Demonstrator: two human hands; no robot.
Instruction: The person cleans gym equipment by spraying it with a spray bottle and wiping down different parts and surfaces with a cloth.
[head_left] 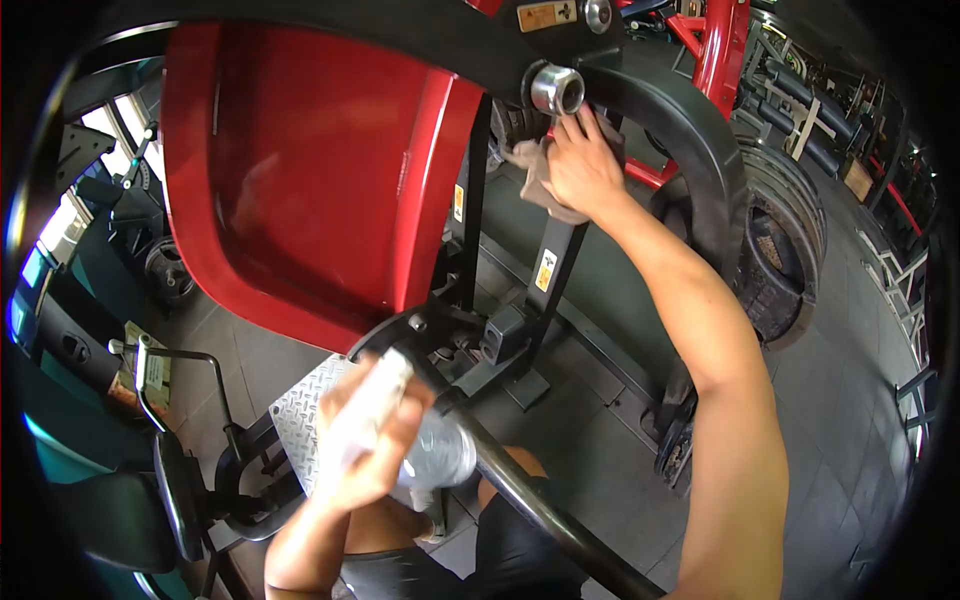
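Observation:
My left hand (365,440) is closed around a spray bottle (438,452) with a white top and a clear body; hand and bottle top are blurred by motion. Higher up, my right hand (583,165) presses a greyish-brown cloth (540,180) against the black frame of a gym machine, just below a round metal pivot end (557,90). Part of the cloth sticks out to the left of the fingers. To the left of that stands the machine's large red panel (320,170). A black bar (540,515) slants down past the bottle.
Weight plates (775,245) hang on the machine's right side. A diamond-patterned metal footplate (305,405) lies beneath the red panel. At the lower left is a black padded seat (105,525). More gym equipment (815,110) lines the grey tiled floor (840,430) on the right.

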